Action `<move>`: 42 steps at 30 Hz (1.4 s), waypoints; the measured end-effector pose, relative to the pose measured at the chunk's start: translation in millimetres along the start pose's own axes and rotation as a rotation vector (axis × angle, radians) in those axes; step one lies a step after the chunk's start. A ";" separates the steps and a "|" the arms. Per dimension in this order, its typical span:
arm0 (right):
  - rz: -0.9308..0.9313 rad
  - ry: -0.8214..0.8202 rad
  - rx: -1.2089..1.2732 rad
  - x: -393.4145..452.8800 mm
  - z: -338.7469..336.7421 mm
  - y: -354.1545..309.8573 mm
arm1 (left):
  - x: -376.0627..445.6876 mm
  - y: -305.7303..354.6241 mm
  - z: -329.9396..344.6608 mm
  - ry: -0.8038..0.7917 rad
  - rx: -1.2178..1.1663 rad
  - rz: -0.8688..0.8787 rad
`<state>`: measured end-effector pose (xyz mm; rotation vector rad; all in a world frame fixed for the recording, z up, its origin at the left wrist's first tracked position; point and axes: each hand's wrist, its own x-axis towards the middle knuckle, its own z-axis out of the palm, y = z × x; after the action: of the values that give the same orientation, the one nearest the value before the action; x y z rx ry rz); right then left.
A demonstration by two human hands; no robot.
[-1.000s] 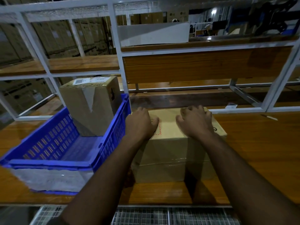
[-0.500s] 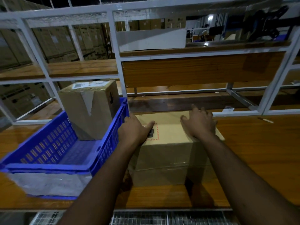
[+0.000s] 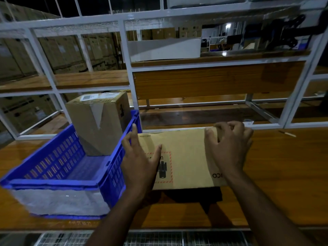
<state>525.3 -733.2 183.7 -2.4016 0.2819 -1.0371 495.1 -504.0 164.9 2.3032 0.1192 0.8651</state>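
Note:
A flat tan cardboard box (image 3: pixel 186 157) with a red dashed label sits on the wooden table, its near edge raised with a dark shadow beneath. My left hand (image 3: pixel 140 160) lies on the box's left edge, fingers straight along its side and thumb across the top. My right hand (image 3: pixel 229 148) grips the far right corner, fingers curled over the back edge. A blue plastic crate (image 3: pixel 58 167) stands to the left, touching the box, with a taller taped cardboard box (image 3: pixel 99 121) upright in its far end.
The wooden table (image 3: pixel 276 174) stretches to the right of the box. A white metal shelf frame (image 3: pixel 127 71) with wooden shelves rises close behind. A small white tag (image 3: pixel 248 123) lies by the frame rail. Wire mesh (image 3: pixel 170 238) runs below the table's front edge.
Both hands moved from the box's top to its edges: left to the left side, right to the far right corner. The box's near edge has lifted, showing only its top face.

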 end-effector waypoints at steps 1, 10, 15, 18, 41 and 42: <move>0.011 0.005 -0.020 -5.2 3.1 2.4 | -3.9 -2.5 2.6 -0.014 0.032 0.014; 0.011 0.108 0.056 -36.4 -3.3 9.0 | -14.4 -11.7 -2.4 0.016 -0.006 -0.035; -0.014 0.089 0.103 -57.1 5.8 27.1 | -20.1 -21.1 -3.3 -0.002 0.084 -0.052; -0.014 -0.008 0.083 -78.1 21.6 42.3 | -33.6 -34.3 7.9 -0.073 0.117 -0.063; -0.208 -0.360 -0.301 -31.3 67.6 -6.5 | 18.7 -16.0 50.1 -0.411 0.301 0.283; -0.235 -0.380 -0.319 -30.3 71.1 -8.9 | 22.6 -15.3 54.8 -0.400 0.318 0.306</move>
<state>556.0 -688.2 128.2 -2.9134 0.0298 -0.6418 548.5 -515.8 137.4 2.7956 -0.2972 0.5377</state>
